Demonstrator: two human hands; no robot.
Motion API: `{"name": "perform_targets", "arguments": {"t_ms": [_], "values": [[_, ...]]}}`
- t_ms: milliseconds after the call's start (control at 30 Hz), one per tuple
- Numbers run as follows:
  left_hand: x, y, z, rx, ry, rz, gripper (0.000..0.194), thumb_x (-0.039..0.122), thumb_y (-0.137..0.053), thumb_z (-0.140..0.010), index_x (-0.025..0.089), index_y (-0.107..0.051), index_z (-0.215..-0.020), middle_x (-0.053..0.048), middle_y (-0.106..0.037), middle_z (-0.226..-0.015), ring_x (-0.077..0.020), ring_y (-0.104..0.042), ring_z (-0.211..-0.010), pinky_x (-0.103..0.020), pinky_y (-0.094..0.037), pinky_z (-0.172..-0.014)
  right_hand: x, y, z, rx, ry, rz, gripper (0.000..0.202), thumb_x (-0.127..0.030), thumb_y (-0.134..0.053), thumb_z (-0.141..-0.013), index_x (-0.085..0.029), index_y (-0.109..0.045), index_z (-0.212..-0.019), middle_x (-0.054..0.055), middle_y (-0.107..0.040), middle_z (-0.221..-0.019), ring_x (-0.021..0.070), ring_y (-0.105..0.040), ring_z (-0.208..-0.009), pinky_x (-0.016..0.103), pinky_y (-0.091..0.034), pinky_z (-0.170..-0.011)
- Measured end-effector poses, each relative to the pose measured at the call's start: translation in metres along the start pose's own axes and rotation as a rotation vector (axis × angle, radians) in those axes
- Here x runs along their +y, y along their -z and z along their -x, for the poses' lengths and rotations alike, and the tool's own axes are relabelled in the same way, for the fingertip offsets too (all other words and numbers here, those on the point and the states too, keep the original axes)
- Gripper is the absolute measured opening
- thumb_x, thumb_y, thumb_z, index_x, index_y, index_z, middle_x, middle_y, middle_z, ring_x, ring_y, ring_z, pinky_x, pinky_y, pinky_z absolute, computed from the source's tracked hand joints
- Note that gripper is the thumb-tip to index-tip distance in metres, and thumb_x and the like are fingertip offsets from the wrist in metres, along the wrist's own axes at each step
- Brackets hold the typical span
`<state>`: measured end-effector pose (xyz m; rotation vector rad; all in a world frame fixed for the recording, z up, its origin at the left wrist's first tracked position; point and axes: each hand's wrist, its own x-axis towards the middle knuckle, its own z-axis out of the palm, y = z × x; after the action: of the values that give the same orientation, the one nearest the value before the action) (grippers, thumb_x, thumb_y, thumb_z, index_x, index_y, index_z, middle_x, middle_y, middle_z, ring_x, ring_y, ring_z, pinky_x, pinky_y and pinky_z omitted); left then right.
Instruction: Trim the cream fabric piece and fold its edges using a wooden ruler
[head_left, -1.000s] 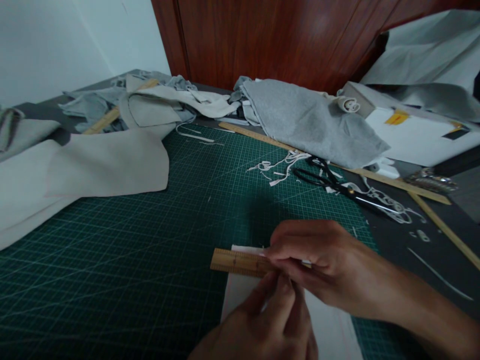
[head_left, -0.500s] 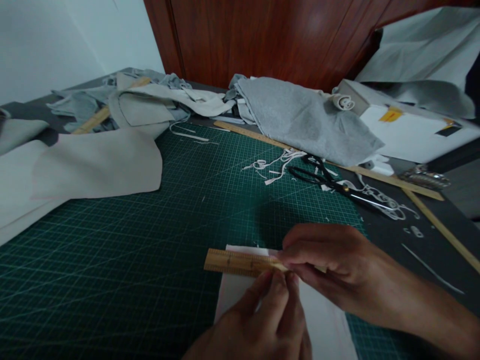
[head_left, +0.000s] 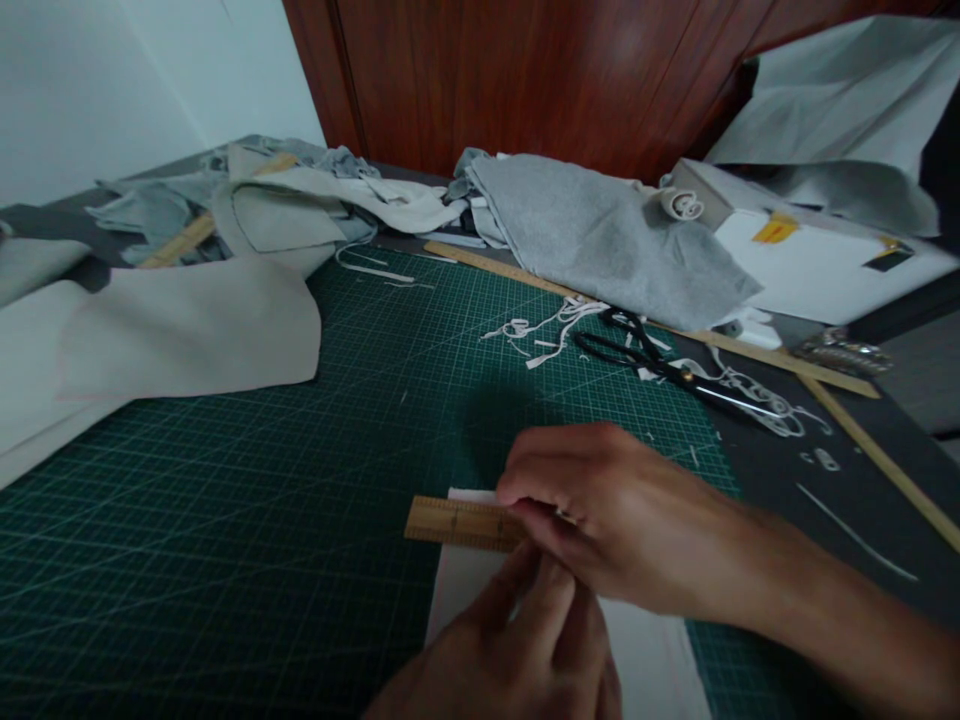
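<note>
A wooden ruler (head_left: 454, 521) lies crosswise near the far end of a white fabric piece (head_left: 651, 655), its left end jutting past the fabric's edge. The left hand (head_left: 517, 635) has its fingertips bunched together at the ruler's near edge. The right hand (head_left: 611, 505) has thumb and forefinger pinched together over the ruler; what sits between them is hidden. Beneath spreads a green cutting mat (head_left: 285, 500) on a dark counter (head_left: 817, 510); beyond, black-handled scissors (head_left: 686, 376) lie beside white scraps (head_left: 559, 330).

A narrow, light-brown wooden ruler with marked edges (head_left: 454, 522) lies crosswise over a flat white fabric piece with faint pink lines (head_left: 649, 645), its left end overhanging
</note>
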<state>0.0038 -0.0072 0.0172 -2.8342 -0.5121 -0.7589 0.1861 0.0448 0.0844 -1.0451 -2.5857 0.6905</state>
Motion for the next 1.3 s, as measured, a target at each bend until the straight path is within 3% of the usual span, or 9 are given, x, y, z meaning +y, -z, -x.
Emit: {"name": "perform_targets", "arguments": {"t_ms": [133, 300, 433, 567, 700, 867, 1300], "values": [[-0.001, 0.002, 0.001, -0.041, -0.018, 0.03, 0.019, 0.016, -0.054, -0.102, 0.015, -0.073, -0.102, -0.005, -0.078, -0.102, -0.023, -0.067, -0.109, -0.031, -0.057, -0.097, 0.0, -0.007, -0.018, 0.007, 0.038, -0.009, 0.017, 0.002, -0.064, -0.092, -0.01, -0.073, -0.084, 0.004, -0.068, -0.083, 0.0153, -0.062, -0.074, 0.028, -0.044, -0.066], [0.0, -0.009, 0.005, 0.1, -0.018, -0.023, 0.023, 0.018, -0.05, -0.101, 0.014, -0.073, -0.102, -0.007, -0.079, -0.108, -0.0233, -0.068, -0.11, -0.032, -0.056, -0.1, 0.006, -0.018, -0.025, 0.234, 0.029, -0.199, 0.014, -0.003, -0.065, -0.099, -0.008, -0.078, -0.098, 0.005, -0.074, -0.09, 0.0146, -0.067, -0.08, 0.026, -0.05, -0.074], [0.002, -0.015, 0.006, 0.106, -0.01, -0.095, 0.025, 0.018, -0.052, -0.1, 0.011, -0.072, -0.112, -0.009, -0.078, -0.121, -0.0248, -0.068, -0.118, -0.032, -0.057, -0.1, 0.013, -0.01, -0.012, 0.35, -0.034, -0.282, 0.017, -0.005, -0.063, -0.101, -0.011, -0.079, -0.1, 0.005, -0.072, -0.093, 0.0139, -0.067, -0.083, 0.026, -0.051, -0.076], [0.004, -0.014, 0.006, 0.08, -0.041, -0.121, 0.023, 0.019, -0.056, -0.097, 0.011, -0.071, -0.113, -0.01, -0.078, -0.124, -0.0251, -0.069, -0.117, -0.033, -0.057, -0.097, 0.019, 0.0, 0.01, 0.332, -0.141, -0.292, 0.018, -0.004, -0.063, -0.099, -0.016, -0.076, -0.098, 0.001, -0.071, -0.091, 0.0135, -0.066, -0.081, 0.027, -0.05, -0.072], [0.003, -0.009, 0.005, 0.068, -0.032, -0.123, 0.025, 0.02, -0.057, -0.097, 0.01, -0.073, -0.114, -0.011, -0.078, -0.123, -0.024, -0.068, -0.119, -0.032, -0.054, -0.102, 0.018, -0.003, 0.023, 0.31, -0.18, -0.281, 0.017, -0.008, -0.061, -0.101, -0.017, -0.076, -0.098, 0.001, -0.071, -0.09, 0.0143, -0.066, -0.081, 0.029, -0.05, -0.072], [0.001, 0.003, 0.0, -0.024, -0.02, -0.057, 0.027, 0.024, -0.056, -0.1, 0.011, -0.074, -0.114, -0.009, -0.079, -0.123, -0.0247, -0.068, -0.12, -0.032, -0.054, -0.104, 0.013, -0.01, 0.023, 0.3, -0.131, -0.293, 0.019, -0.007, -0.059, -0.103, -0.015, -0.077, -0.103, 0.004, -0.071, -0.094, 0.0148, -0.067, -0.084, 0.029, -0.05, -0.073], [0.001, 0.004, 0.001, -0.027, -0.033, -0.068, 0.023, 0.023, -0.056, -0.1, 0.012, -0.073, -0.11, -0.009, -0.079, -0.12, -0.0258, -0.069, -0.117, -0.034, -0.056, -0.101, 0.012, -0.017, 0.024, 0.276, -0.083, -0.303, 0.021, -0.002, -0.058, -0.1, -0.016, -0.074, -0.102, 0.003, -0.071, -0.093, 0.0143, -0.066, -0.082, 0.028, -0.051, -0.073]]}}
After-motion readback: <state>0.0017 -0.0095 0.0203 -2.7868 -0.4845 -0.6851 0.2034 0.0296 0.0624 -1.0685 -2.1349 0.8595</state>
